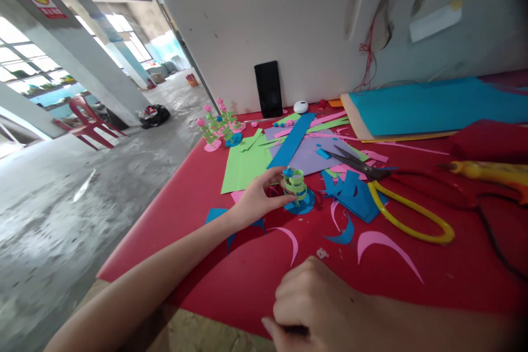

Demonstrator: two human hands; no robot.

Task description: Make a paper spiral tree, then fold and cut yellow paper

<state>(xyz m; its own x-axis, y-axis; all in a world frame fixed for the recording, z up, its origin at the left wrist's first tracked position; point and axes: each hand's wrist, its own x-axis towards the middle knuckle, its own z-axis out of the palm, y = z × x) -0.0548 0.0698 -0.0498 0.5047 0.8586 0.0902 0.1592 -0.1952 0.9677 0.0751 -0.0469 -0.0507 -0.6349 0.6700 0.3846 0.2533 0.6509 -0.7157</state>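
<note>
My left hand (260, 198) has its thumb and fingers closed on a small paper ornament. The ornament is a green paper spiral (297, 180) with a blue star (287, 172) at its top and a round blue paper base (303, 208) on the table. Nearer to me, my right hand (309, 300) is curled closed above the red tabletop; what its fingers hold, if anything, is hidden. Pink crescent scraps (385, 242) and a blue crescent scrap (344, 232) lie between and beside the hands.
Open scissors (406, 214) and a yellow glue gun (487, 171) lie at right. Blue sheets (433, 107) are stacked behind. A black phone (269, 91) leans on the wall near a white case (301, 106). Finished paper ornaments (218, 124) stand at the table's left edge.
</note>
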